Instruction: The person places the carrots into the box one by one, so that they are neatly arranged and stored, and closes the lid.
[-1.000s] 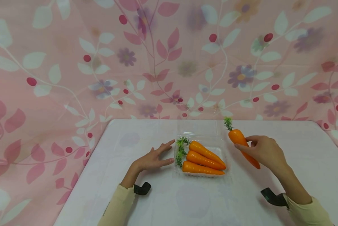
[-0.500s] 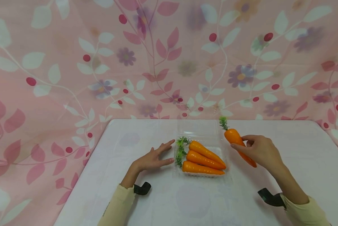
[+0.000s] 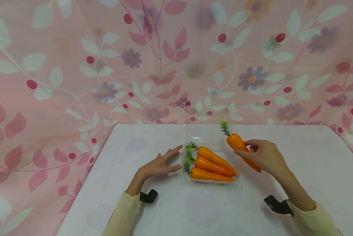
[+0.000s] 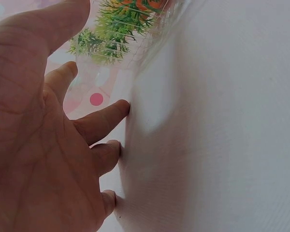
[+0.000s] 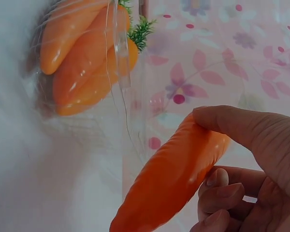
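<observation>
In the head view my right hand [image 3: 266,157] pinches an orange carrot [image 3: 236,142] with a green leafy top, held in the air just right of a clear plastic box [image 3: 191,132]. The carrot's top points up and left, its tip down toward me. Three more carrots [image 3: 213,166] lie side by side in the box, their green tops [image 3: 189,157] at its left. My left hand [image 3: 158,166] is spread at the box's left edge; in the left wrist view its fingertips [image 4: 123,107] rest on the white cloth. Whether it touches the box is hard to tell.
A white-covered table [image 3: 147,213] extends around the box. The box's clear lid [image 3: 206,132] is folded back toward the rear edge. Behind the table hangs a pink floral curtain [image 3: 170,65].
My right hand has carried the carrot left, closer to the box. The left hand and the three carrots in the box have stayed in place.
</observation>
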The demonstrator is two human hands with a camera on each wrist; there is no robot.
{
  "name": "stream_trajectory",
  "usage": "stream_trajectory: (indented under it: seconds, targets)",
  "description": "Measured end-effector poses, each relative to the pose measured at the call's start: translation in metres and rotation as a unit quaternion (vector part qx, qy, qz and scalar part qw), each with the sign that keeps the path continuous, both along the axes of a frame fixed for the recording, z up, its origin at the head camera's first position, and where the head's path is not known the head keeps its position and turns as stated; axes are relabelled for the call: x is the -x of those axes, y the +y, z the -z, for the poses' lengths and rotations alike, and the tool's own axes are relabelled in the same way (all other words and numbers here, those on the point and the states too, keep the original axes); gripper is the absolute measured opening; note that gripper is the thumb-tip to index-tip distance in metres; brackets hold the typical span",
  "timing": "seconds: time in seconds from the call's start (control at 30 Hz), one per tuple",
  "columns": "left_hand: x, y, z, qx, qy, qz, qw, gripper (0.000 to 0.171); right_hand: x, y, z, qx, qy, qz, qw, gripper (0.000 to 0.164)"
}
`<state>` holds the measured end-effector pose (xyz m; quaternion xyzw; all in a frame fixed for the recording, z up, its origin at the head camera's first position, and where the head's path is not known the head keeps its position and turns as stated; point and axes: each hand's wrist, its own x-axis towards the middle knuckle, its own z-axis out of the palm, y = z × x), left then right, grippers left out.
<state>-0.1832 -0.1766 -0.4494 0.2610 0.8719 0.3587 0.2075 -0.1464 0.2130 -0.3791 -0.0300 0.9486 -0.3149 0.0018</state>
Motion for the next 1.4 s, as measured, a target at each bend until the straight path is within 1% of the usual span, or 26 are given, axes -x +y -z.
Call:
stream_trajectory:
  seconds: [0.17,0.4,0.7,0.97,1.2,1.4]
  targets:
    - [-0.001,0.000,-0.002,0.003,0.001,0.001,1.0000,0.079,0.000,-0.006,-0.002,0.016,-0.001,-0.008,1.000,0.063]
    - [-0.001,0.000,-0.001,0.003,0.003,-0.001,1.0000,0.079,0.001,-0.013,-0.001,0.036,0.000,-0.017,0.999,0.058]
    - [-0.002,0.000,-0.002,0.002,-0.001,0.000,1.0000,0.080,0.001,-0.024,-0.001,0.049,-0.004,-0.027,0.998,0.055]
    - [-0.002,0.000,-0.002,-0.002,0.002,0.001,1.0000,0.079,0.000,-0.032,0.002,0.051,-0.008,-0.035,0.998,0.052]
    - [-0.001,0.001,-0.001,-0.009,0.002,0.003,1.0000,0.078,-0.002,-0.041,0.000,0.060,-0.013,-0.050,0.997,0.054]
    - [-0.001,0.000,-0.001,0.000,0.004,0.003,1.0000,0.079,-0.003,-0.047,-0.002,0.065,-0.012,-0.059,0.996,0.051]
